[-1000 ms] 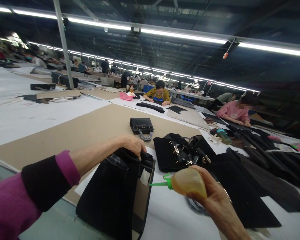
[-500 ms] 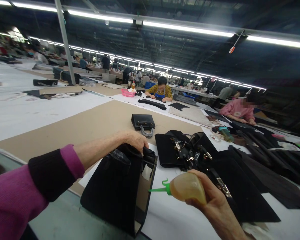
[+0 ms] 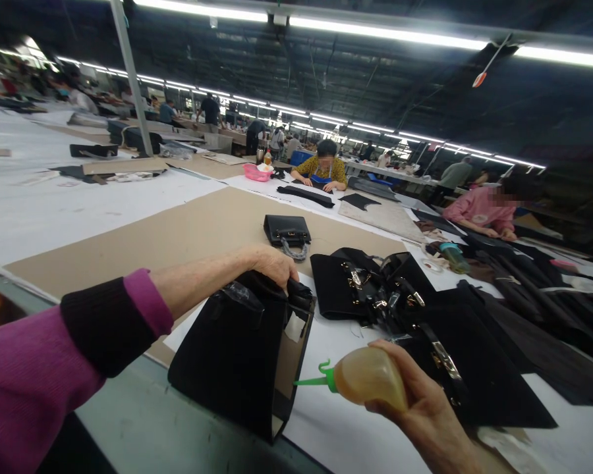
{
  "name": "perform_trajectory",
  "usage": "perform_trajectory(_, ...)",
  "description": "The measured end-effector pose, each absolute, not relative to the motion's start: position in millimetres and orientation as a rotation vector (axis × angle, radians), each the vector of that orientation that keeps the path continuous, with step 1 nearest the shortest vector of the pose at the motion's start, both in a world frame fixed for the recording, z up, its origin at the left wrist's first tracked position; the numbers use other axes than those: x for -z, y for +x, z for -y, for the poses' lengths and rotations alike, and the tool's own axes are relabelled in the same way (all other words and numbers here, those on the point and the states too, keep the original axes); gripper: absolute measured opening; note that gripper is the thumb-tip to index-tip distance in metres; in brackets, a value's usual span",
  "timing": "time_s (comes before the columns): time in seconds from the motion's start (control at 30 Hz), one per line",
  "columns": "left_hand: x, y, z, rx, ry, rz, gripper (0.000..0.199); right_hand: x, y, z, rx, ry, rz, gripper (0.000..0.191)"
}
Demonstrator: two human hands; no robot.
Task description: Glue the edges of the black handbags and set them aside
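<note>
A black handbag point(image 3: 222, 359) lies at the table's near edge, its side open to show a beige lining and a pale patch point(image 3: 294, 326). My left hand point(image 3: 277, 266) is closed on the far end of this bag, with its fingertips partly hidden among the black folds. In my right hand point(image 3: 415, 388) is a squeeze bottle point(image 3: 370, 376) of amber liquid with a green nozzle. The bottle lies on its side, and the nozzle tip points left at the edge of the bag's open side.
Several black bag pieces with metal clasps point(image 3: 370, 283) are heaped to the right. A small finished black handbag point(image 3: 287, 229) stands farther back on brown board point(image 3: 178, 224). Two co-workers sit across the table, near a pink basket point(image 3: 257, 172) and a capped green bottle point(image 3: 453, 257).
The view has shifted slightly, so the table's things appear a little to the right and higher. Both hands keep their holds, and the nozzle stays beside the bag's open side.
</note>
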State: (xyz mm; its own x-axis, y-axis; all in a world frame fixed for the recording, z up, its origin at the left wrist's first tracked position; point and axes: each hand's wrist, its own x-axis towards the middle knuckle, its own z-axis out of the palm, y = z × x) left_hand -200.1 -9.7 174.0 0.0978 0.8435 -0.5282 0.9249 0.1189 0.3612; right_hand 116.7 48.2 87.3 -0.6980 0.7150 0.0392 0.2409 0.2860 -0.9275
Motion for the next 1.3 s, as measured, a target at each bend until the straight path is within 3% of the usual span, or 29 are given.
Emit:
perform_trajectory(0.67,-182,-192,15,0.172,1.705,-1.745,0.035,-84,116,-27,-1.443,-0.942,2.137,0.055)
perform_trajectory(1.0,-198,-191,37,0.181,1.744,-1.851,0.031,-73,112,-28,-2.077,-0.852,1.665,0.057)
perform_trajectory(1.3,-258,-167,95,0.237,1.854,-2.238,0.025,-64,87,-29,-2.240,-0.865,1.307,0.062)
